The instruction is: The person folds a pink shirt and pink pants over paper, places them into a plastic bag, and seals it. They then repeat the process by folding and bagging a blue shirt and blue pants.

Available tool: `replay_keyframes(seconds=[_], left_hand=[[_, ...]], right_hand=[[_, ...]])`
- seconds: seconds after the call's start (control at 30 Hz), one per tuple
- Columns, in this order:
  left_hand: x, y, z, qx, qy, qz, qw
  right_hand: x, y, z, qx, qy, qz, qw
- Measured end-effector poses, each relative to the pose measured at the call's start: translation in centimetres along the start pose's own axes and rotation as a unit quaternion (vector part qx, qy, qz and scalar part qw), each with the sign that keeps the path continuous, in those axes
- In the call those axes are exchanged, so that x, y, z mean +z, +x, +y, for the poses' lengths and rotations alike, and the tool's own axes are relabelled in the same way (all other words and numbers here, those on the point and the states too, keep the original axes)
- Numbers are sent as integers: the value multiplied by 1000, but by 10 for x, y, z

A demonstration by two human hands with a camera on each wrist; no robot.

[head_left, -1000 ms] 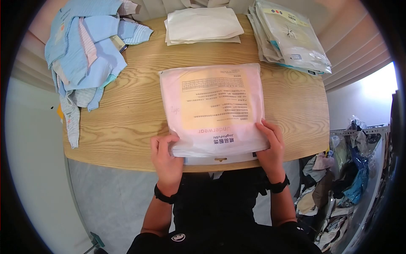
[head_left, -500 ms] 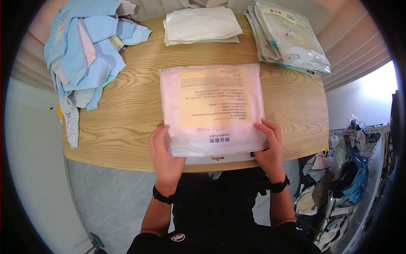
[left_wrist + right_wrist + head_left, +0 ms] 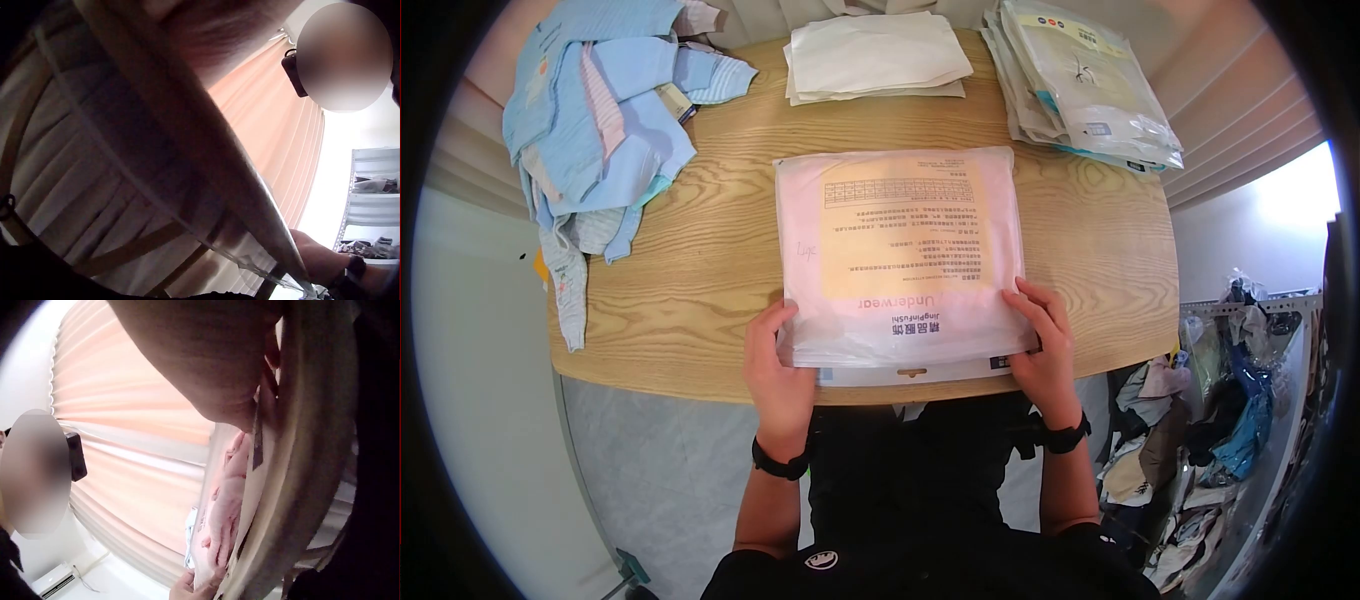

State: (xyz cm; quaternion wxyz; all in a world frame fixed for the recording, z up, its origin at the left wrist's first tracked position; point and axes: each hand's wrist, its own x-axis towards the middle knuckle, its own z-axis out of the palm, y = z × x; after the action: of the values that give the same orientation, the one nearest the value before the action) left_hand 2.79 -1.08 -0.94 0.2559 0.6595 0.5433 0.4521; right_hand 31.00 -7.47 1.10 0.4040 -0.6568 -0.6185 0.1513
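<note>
A clear plastic garment bag (image 3: 910, 250) with pink folded clothing and a pale orange printed panel lies near the table's front edge. My left hand (image 3: 782, 365) holds it at the near left corner, fingertips along the side edge. At the near right corner my right hand (image 3: 1045, 345) grips it, fingers over the top edge and thumb low. From under the bag's near side sticks out a white strip (image 3: 870, 377) with a hang hole. In the right wrist view the pink clothing (image 3: 228, 500) shows in side view inside the bag.
Blue, pink and grey baby clothes (image 3: 605, 120) are heaped at the back left, hanging over the table's edge. White sheets (image 3: 880, 55) lie stacked at the back middle, and clear packages (image 3: 1090, 90) at the back right. A rack of bagged items (image 3: 1240, 400) stands right of the table.
My left hand has slid outward to the left along the bag's near corner, its fingers straightening and then lying at the side edge. The bag has shifted slightly; the right hand stays at its corner.
</note>
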Motion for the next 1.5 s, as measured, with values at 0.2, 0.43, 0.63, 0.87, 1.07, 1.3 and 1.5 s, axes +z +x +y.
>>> replay_keyframes(seconds=[0.2, 0.43, 0.63, 0.87, 1.07, 1.3, 1.5], left_hand=[[-2, 1, -2, 12, 29, 8, 999], [-1, 2, -1, 3, 15, 19, 1000], [1, 2, -5, -12, 10, 0, 1000], [2, 1, -9, -59, -88, 5, 994], [-8, 5, -22, -51, -17, 19, 998], [-9, 6, -17, -63, -85, 50, 993], [-12, 6, -17, -24, -15, 61, 998]], right_hand=[[-2, 1, 0, -4, -3, -9, 1000], [-2, 1, 1, -7, -2, -14, 1000], [4, -1, 4, -10, -35, 12, 999], [-6, 4, 3, 10, -7, -38, 999], [-50, 25, 62, 183, 508, -18, 842], [-86, 129, 118, 292, 709, 186, 615], [-79, 184, 114, 277, 653, 257, 657]])
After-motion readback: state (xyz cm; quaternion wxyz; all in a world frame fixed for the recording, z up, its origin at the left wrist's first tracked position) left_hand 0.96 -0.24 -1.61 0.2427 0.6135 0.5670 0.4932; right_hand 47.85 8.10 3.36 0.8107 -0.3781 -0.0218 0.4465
